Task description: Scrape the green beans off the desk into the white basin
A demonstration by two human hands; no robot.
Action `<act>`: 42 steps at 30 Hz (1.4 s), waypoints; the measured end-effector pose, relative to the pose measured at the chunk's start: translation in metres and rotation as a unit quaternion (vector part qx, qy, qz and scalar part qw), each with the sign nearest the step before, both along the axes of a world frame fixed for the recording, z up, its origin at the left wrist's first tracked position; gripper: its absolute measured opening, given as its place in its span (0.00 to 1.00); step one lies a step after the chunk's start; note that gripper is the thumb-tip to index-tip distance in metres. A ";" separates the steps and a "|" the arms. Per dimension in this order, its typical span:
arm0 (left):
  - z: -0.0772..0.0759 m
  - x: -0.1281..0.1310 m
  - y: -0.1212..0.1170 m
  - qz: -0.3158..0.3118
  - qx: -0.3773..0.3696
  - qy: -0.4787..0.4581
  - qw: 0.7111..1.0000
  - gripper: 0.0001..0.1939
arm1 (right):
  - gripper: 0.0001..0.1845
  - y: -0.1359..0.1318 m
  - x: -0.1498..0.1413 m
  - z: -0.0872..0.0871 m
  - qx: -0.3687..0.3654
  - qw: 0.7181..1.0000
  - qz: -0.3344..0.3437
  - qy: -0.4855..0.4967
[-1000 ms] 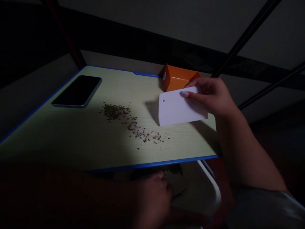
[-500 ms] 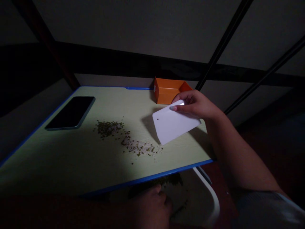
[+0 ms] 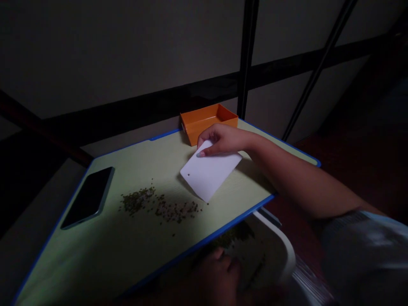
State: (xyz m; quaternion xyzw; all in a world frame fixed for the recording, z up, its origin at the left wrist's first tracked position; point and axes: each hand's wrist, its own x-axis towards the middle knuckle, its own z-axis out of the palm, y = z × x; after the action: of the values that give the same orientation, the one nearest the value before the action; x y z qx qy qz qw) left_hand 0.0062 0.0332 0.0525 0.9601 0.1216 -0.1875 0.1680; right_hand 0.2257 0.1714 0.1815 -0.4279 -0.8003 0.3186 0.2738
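Observation:
My right hand (image 3: 219,140) grips a white plastic scraper (image 3: 210,172) by its upper edge, thumb on the near face. The scraper is tilted, a small hole near its left corner; its lowest corner points down at the board (image 3: 127,246). To its left lie two loose heaps: a mostly green heap of small beans (image 3: 137,200) and a heap of pale grains mixed with beans (image 3: 175,210). In deep shadow below the board's front edge, my left hand (image 3: 219,272) is closed with fingers curled. Whatever it may hold is hidden.
An orange open box (image 3: 200,127) stands at the board's back edge, just behind my right hand. A dark-screened phone (image 3: 89,197) lies at the left. Under the front edge is a white-rimmed container (image 3: 283,242) with dark green bits (image 3: 239,233) in it. Cabinet panels rise behind.
My view has turned, so the board appears rotated. The scraper has tilted more steeply in my right hand, its low corner still by the grains. My left hand stays low and curled.

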 end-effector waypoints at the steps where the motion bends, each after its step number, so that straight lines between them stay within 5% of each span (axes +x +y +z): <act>1: -0.005 -0.004 0.000 -0.026 0.032 -0.053 0.998 0.20 | 0.09 0.001 0.001 0.000 0.007 1.000 0.004 -0.003; 7: -0.005 -0.012 0.000 -0.162 0.182 -0.182 0.953 0.32 | 0.09 0.008 0.007 -0.005 0.000 0.998 0.050 -0.031; 16: 0.004 -0.009 0.003 -0.165 0.205 -0.231 0.937 0.32 | 0.10 0.011 0.010 -0.006 -0.051 0.994 0.095 -0.015; 27: 0.008 -0.010 -0.002 -0.156 0.161 -0.155 0.962 0.40 | 0.13 0.011 0.009 -0.012 -0.054 0.989 0.136 -0.013; 42: 0.019 -0.007 0.001 -0.160 0.135 -0.140 0.968 0.39 | 0.18 0.011 0.012 -0.009 -0.092 0.976 0.185 -0.075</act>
State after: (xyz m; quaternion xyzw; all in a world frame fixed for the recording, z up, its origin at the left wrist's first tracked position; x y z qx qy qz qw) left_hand -0.0012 0.0340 0.0718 0.9976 -0.0344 -0.0572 0.0196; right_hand 0.2379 0.1823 0.1725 -0.3186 -0.8509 0.4033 0.1086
